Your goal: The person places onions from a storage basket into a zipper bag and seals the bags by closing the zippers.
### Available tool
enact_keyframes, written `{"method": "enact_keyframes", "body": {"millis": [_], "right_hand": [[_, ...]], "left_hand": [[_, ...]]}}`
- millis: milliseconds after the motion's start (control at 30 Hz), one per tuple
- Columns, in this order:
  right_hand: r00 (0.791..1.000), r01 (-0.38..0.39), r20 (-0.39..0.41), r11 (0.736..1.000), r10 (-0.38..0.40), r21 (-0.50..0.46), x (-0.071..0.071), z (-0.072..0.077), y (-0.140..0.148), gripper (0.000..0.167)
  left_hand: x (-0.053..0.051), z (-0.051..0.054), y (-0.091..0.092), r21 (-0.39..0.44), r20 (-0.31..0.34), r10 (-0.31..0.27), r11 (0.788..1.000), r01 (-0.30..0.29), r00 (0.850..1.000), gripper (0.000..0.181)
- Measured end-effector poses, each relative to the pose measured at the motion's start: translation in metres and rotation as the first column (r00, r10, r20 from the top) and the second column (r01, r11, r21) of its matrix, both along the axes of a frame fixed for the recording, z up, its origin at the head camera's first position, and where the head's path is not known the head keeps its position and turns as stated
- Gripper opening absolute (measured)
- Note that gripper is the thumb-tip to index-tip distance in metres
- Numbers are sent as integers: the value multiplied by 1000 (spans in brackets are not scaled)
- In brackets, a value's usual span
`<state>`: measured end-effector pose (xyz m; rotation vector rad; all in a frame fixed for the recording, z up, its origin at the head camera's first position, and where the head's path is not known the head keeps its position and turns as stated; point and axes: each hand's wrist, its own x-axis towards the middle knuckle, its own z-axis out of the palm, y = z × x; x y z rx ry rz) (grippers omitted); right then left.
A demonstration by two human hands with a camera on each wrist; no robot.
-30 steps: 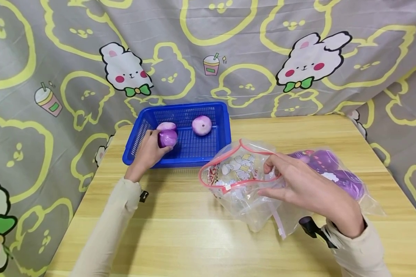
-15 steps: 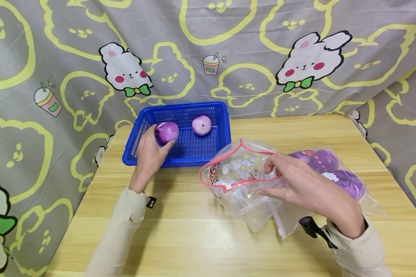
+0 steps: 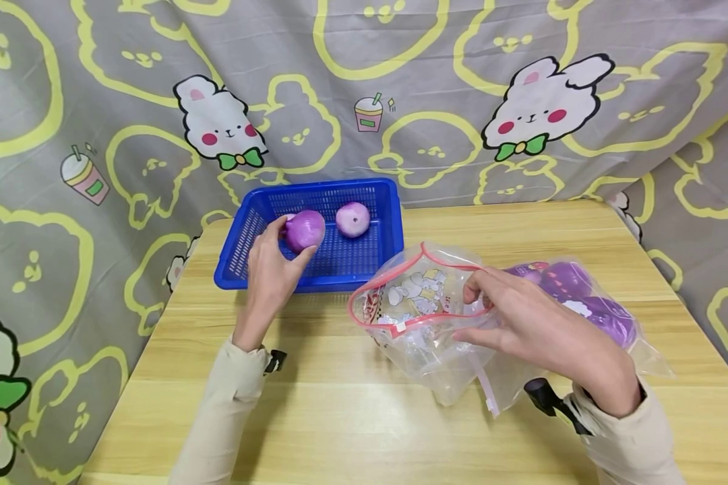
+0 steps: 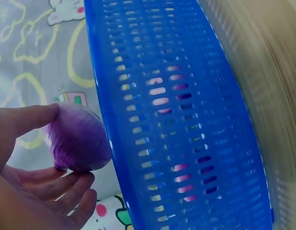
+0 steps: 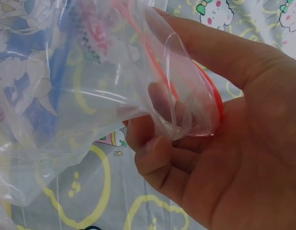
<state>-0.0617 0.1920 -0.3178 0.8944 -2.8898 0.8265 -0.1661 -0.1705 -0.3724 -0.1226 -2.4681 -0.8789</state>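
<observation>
My left hand (image 3: 271, 273) holds a purple onion (image 3: 306, 231) between thumb and fingers, over the left part of the blue plastic basket (image 3: 364, 261). In the left wrist view that onion (image 4: 80, 139) appears beside the basket's rim. A second onion (image 3: 352, 220) lies inside the basket at the right. Another onion is mostly hidden behind the held one. With curled fingers, my right hand (image 3: 524, 327) grips the edge of a clear zip bag (image 3: 415, 296). The bag's red-edged mouth gapes toward the basket, and no onion shows inside it.
Behind and under my right hand, a second clear bag (image 3: 621, 323) with several purple onions lies on the wooden table (image 3: 352, 424). A patterned grey curtain (image 3: 437, 60) hangs along the table's back edge.
My left hand has lifted the onion from the basket's left side and moved it to the right, turning it on the way. My right hand and the bag have stayed in place.
</observation>
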Motion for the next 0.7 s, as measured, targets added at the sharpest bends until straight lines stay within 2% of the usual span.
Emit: {"method": "enact_keyframes", "body": {"millis": [167,433,567,700], "right_hand": [[1000,-3,-3,1000,3,-5,0,0,1,34],[1000,-6,-17,1000,6,10,-1,1,1,33],[1000,-4,-15,1000,4,17,-2,1,1,33],[1000,-6,-19,1000,6,18,-2,0,1,33]], "left_hand": [[6,5,5,1,-26,-38,999,38,999,67],[20,25,16,15,-70,-99,995,100,993,68],[32,37,24,20,-82,-142,989,144,986,67],[48,50,32,32,-87,-195,980,198,977,68]]}}
